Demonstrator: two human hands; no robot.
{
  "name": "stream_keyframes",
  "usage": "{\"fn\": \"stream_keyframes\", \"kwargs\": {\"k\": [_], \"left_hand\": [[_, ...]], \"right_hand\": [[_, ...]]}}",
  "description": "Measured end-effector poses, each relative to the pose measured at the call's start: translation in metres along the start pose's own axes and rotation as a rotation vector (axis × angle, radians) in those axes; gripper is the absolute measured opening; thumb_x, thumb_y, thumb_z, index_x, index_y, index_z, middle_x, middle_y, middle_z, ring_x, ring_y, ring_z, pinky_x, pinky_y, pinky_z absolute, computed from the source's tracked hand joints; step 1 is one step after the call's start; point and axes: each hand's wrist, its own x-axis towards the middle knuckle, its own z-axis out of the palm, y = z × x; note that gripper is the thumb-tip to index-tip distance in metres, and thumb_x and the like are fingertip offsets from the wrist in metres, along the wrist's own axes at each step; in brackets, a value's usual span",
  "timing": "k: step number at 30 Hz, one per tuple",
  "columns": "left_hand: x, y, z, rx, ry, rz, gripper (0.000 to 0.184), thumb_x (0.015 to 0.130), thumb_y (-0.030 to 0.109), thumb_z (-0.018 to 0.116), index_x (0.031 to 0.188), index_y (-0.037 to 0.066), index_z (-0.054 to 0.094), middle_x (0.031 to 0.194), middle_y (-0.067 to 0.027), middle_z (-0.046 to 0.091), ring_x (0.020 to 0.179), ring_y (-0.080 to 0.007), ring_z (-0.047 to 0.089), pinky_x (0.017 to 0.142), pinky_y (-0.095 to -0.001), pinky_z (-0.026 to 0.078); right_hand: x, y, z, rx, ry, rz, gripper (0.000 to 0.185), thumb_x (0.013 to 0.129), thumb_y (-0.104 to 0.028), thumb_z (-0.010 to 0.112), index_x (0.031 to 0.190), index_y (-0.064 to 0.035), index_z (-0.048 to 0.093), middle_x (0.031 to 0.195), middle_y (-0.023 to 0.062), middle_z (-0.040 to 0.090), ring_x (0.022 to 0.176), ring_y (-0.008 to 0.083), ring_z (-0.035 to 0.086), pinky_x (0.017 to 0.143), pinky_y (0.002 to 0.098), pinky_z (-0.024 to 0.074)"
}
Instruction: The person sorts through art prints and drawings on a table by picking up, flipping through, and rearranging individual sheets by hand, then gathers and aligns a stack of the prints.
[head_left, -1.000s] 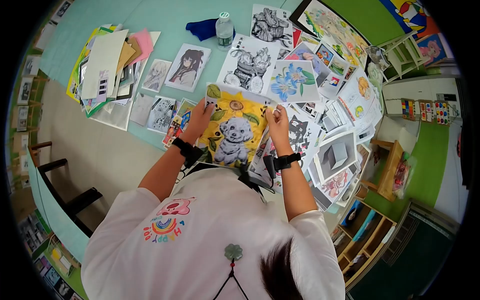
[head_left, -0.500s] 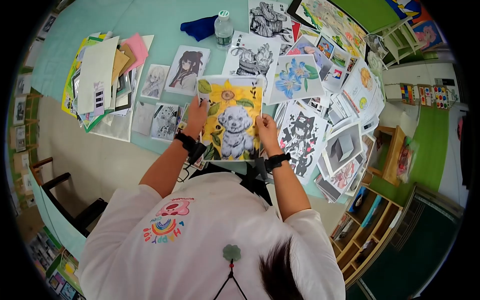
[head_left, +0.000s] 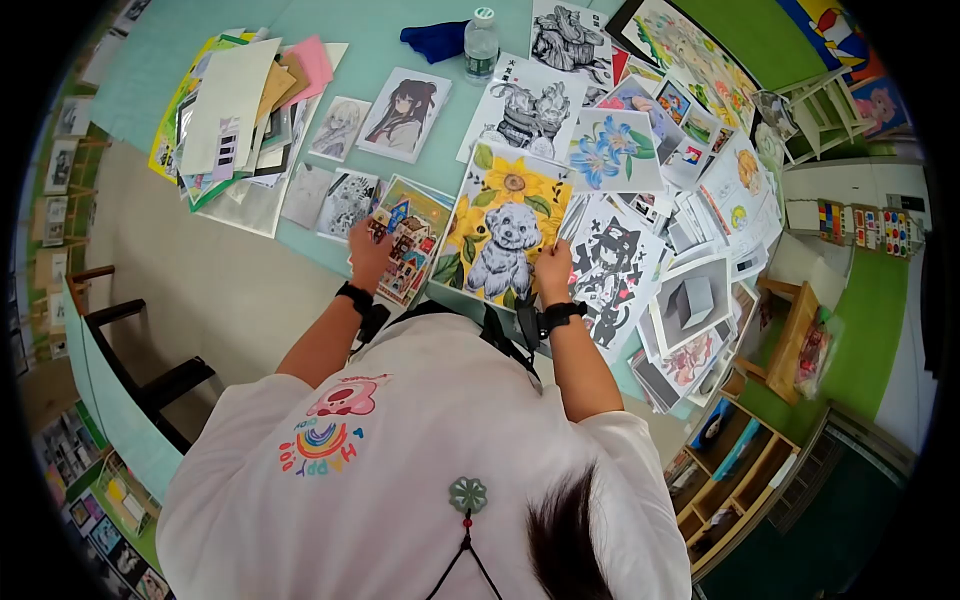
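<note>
The sunflower-and-puppy picture (head_left: 503, 235) lies tilted in front of my body, its right edge pinched in my right hand (head_left: 553, 270). To its left is a colourful picture of houses (head_left: 408, 245), which sits on top of other sheets. My left hand (head_left: 371, 255) has closed on the left edge of that house picture, with the thumb and part of the fingers hidden. A black-and-white patterned sheet (head_left: 347, 203) lies just beyond my left hand. Beside my right hand is a print of a dark-haired figure with a cat (head_left: 610, 270).
A stack of papers and folders (head_left: 228, 110) lies at the far left of the table. Two anime portraits (head_left: 405, 113) (head_left: 340, 128), a water bottle (head_left: 481, 48) and a blue cloth (head_left: 434, 40) are farther back. Loose prints (head_left: 700, 225) spread across the right side.
My left hand has let go of the puppy picture and moved left onto the house picture, now uncovered. The puppy picture has shifted right and tilted, still in my right hand.
</note>
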Motion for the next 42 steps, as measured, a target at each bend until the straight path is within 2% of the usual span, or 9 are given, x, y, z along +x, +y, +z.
{"fn": "stream_keyframes", "kwargs": {"k": [1, 5, 21, 25, 29, 33, 36, 40, 42], "left_hand": [[-0.006, -0.013, -0.006, 0.076, 0.062, -0.008, 0.057, 0.067, 0.018, 0.073, 0.114, -0.005, 0.048, 0.110, -0.0236, 0.050, 0.105, -0.0373, 0.046, 0.093, -0.0428, 0.037], [-0.033, -0.065, -0.005, 0.234, 0.154, -0.131, 0.064, 0.066, 0.026, 0.074, 0.114, -0.007, 0.048, 0.111, -0.0250, 0.049, 0.106, -0.0374, 0.045, 0.093, -0.0425, 0.037], [-0.039, -0.060, -0.022, 0.229, -0.162, -0.253, 0.056, 0.065, 0.025, 0.074, 0.111, 0.000, 0.054, 0.099, -0.0195, 0.056, 0.093, -0.0330, 0.052, 0.082, -0.0399, 0.044], [-0.032, -0.043, -0.020, 0.238, -0.021, -0.184, 0.055, 0.065, 0.027, 0.074, 0.109, 0.000, 0.054, 0.093, -0.0174, 0.059, 0.095, -0.0347, 0.050, 0.084, -0.0413, 0.043], [0.007, -0.009, -0.031, -0.108, -0.222, -0.100, 0.057, 0.068, 0.021, 0.073, 0.115, -0.002, 0.051, 0.105, -0.0183, 0.057, 0.097, -0.0282, 0.054, 0.083, -0.0370, 0.045], [0.051, 0.021, -0.037, -0.450, -0.346, -0.078, 0.052, 0.079, 0.022, 0.069, 0.119, -0.003, 0.047, 0.108, -0.0146, 0.058, 0.098, -0.0205, 0.056, 0.084, -0.0318, 0.044], [0.081, 0.070, -0.070, -0.583, -0.675, -0.097, 0.051, 0.084, 0.020, 0.064, 0.125, -0.001, 0.043, 0.114, -0.0117, 0.055, 0.104, -0.0185, 0.053, 0.088, -0.0313, 0.043], [0.112, 0.090, -0.095, -0.555, -1.021, -0.293, 0.051, 0.087, 0.015, 0.058, 0.132, 0.000, 0.037, 0.118, -0.0094, 0.053, 0.107, -0.0158, 0.050, 0.092, -0.0299, 0.040], [0.124, 0.057, -0.082, -0.669, -0.926, -0.082, 0.049, 0.089, 0.012, 0.056, 0.132, 0.001, 0.037, 0.118, -0.0090, 0.052, 0.107, -0.0139, 0.049, 0.091, -0.0297, 0.040]], "right_hand": [[-0.010, -0.003, -0.004, -0.016, 0.023, -0.017, 0.010, 0.081, -0.003, 0.050, 0.074, 0.0033, 0.044, 0.063, 0.0146, 0.048, 0.058, 0.0230, 0.045, 0.055, 0.0348, 0.0376], [-0.037, 0.005, -0.001, -0.009, -0.067, 0.109, 0.012, 0.083, -0.003, 0.046, 0.089, 0.0077, 0.047, 0.082, 0.0291, 0.055, 0.080, 0.0447, 0.055, 0.069, 0.0435, 0.0433], [-0.052, -0.001, 0.004, 0.012, -0.126, 0.034, 0.021, 0.079, -0.003, 0.049, 0.097, 0.0061, 0.042, 0.087, 0.0307, 0.056, 0.085, 0.0466, 0.055, 0.070, 0.0469, 0.0437], [-0.052, -0.005, -0.009, 0.048, 0.027, -0.032, 0.026, 0.076, 0.005, 0.042, 0.102, 0.0062, 0.046, 0.093, 0.0259, 0.057, 0.087, 0.0382, 0.057, 0.076, 0.0385, 0.0447], [-0.033, 0.026, -0.023, 0.284, 0.043, 0.077, 0.028, 0.080, 0.006, 0.041, 0.106, 0.0010, 0.048, 0.095, 0.0117, 0.061, 0.083, 0.0200, 0.060, 0.072, 0.0287, 0.0462], [-0.022, -0.009, -0.039, 0.644, 0.021, 0.256, 0.024, 0.081, 0.006, 0.041, 0.101, -0.0036, 0.049, 0.086, 0.0049, 0.060, 0.063, 0.0100, 0.055, 0.052, 0.0227, 0.0429], [-0.024, -0.067, -0.027, 0.663, -0.090, 0.292, 0.021, 0.082, 0.004, 0.044, 0.101, -0.0051, 0.048, 0.081, 0.0033, 0.059, 0.056, 0.0099, 0.052, 0.048, 0.0223, 0.0409], [-0.027, -0.126, 0.031, 0.687, -0.225, 0.288, 0.027, 0.083, 0.005, 0.045, 0.109, -0.0033, 0.047, 0.092, 0.0074, 0.062, 0.071, 0.0120, 0.059, 0.059, 0.0236, 0.0456], [-0.024, -0.145, 0.069, 0.694, -0.260, 0.250, 0.028, 0.083, 0.007, 0.044, 0.110, -0.0019, 0.046, 0.097, 0.0094, 0.063, 0.081, 0.0149, 0.061, 0.070, 0.0261, 0.0479]]}}
